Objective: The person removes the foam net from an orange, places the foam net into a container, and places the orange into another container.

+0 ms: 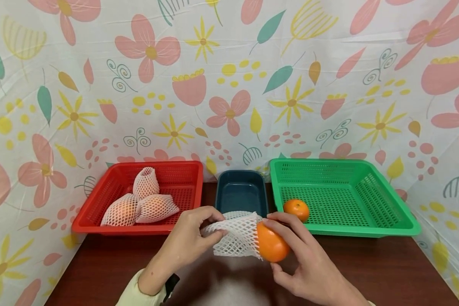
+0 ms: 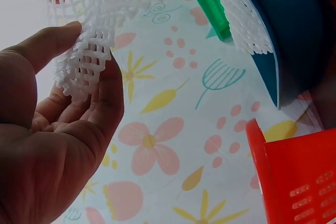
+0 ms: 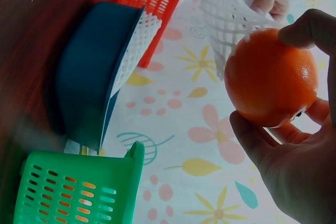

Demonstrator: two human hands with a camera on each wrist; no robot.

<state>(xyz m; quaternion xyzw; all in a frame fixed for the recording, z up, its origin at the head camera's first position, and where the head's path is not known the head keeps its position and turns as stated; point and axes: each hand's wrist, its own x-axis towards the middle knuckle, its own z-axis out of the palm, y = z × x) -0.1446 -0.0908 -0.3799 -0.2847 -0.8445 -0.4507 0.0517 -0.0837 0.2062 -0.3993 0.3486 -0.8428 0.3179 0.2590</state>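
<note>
Between the two hands, over the front of the table, is an orange (image 1: 272, 244) with its left side in the mouth of a white foam fruit net (image 1: 235, 240). My left hand (image 1: 187, 238) pinches the net's far left end between thumb and fingers; the left wrist view shows the bunched mesh (image 2: 92, 59) there. My right hand (image 1: 310, 259) grips the orange from the right, thumb below and fingers on top. In the right wrist view most of the orange (image 3: 270, 80) is bare, with the net's edge along its upper left side.
At back left, a red basket (image 1: 137, 229) holds three fruits in foam nets (image 1: 157, 208). A dark blue tray (image 1: 242, 191) stands in the middle, with white netting (image 3: 137, 45) inside. The green basket (image 1: 344, 229) at right contains one bare orange (image 1: 296, 209). Behind hangs a flowered cloth (image 1: 229, 63).
</note>
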